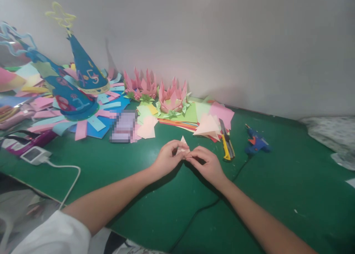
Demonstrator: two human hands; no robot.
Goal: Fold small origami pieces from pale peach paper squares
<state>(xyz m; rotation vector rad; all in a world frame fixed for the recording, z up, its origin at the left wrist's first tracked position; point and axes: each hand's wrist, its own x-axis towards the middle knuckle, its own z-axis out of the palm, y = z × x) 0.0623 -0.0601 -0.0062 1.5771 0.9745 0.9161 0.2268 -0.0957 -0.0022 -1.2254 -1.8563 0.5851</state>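
Observation:
A small piece of pale pink paper point(182, 144), folded to a point at the top, is held between both hands over the green table. My left hand point(169, 155) grips its left side, thumb and fingers closed on it. My right hand point(205, 162) pinches the lower right corner, its fingertips meeting those of the left. The fingers hide the lower part of the paper. Just beyond the hands lie a loose sheet of pale pink paper point(146, 127) and a folded pale pink piece point(207, 126).
A yellow utility knife point(227, 146) and a blue glue gun point(257, 142) lie at right, a black cord point(191, 220) crossing the table point(291, 180). Behind stand pink paper lotus flowers point(173, 97) on coloured sheets. Blue cone hats point(87, 69) and a blurred-out phone-like rectangle point(124, 127) are at left.

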